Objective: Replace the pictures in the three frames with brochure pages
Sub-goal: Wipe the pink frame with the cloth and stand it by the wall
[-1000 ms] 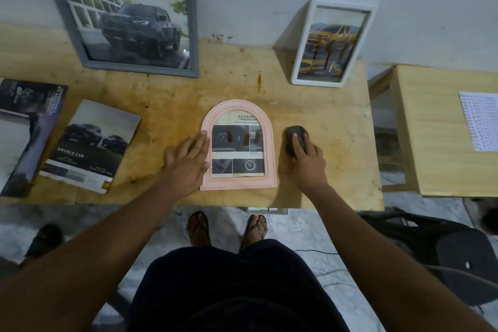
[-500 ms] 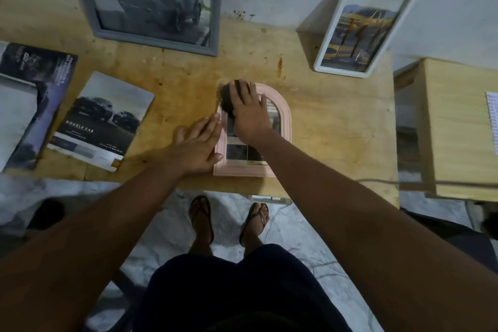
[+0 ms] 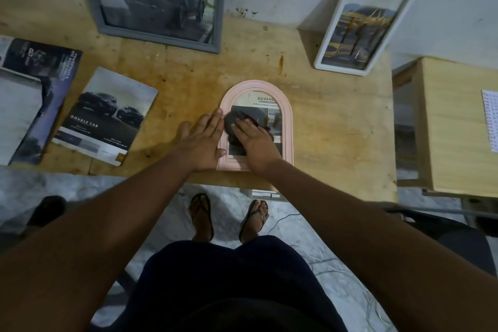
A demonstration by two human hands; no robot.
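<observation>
At the table's (image 3: 323, 121) six-o'clock edge, left hand (image 3: 200, 140) lay flat on pink frame's (image 3: 287, 121) nine-o'clock rim; right hand (image 3: 256, 140), fingers (image 3: 242, 127) flat, pressed dark cloth (image 3: 230, 122); I feared cracked glass.

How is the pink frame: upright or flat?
Flat: the pink frame lies face up on the table, left hand on its edge, right hand pressing a cloth onto it.
</observation>
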